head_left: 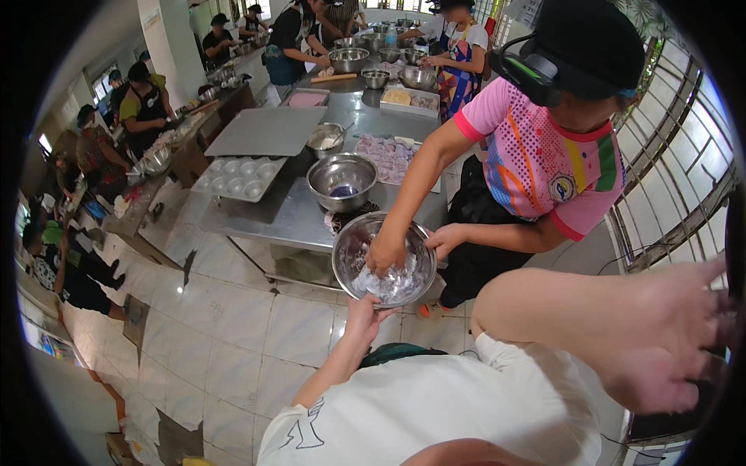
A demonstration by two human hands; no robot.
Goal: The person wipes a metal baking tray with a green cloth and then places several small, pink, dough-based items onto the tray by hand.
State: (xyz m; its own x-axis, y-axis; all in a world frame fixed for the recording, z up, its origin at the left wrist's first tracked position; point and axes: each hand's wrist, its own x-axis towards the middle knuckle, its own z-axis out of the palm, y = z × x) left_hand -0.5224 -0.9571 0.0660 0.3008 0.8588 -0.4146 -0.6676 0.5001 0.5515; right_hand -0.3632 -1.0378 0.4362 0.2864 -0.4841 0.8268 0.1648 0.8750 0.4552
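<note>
A steel mixing bowl point(346, 264) with white, wet-looking contents is held up in front of me, above the tiled floor. My left hand point(364, 311) reaches forward and grips the bowl's near rim from below. A person in a pink shirt point(536, 163) stands across from me with one hand point(386, 252) inside the bowl and the other hand point(444, 239) on its right rim. My right hand point(660, 349) is raised close to the camera at the right, fingers spread, holding nothing.
Behind the bowl stands a steel table point(295, 217) with a second steel bowl point(342, 180), a muffin tray point(239, 177), a flat baking sheet point(266, 130) and a tray of purple dough pieces point(387, 155). Several people work at farther tables. A window grille point(676, 179) is at the right.
</note>
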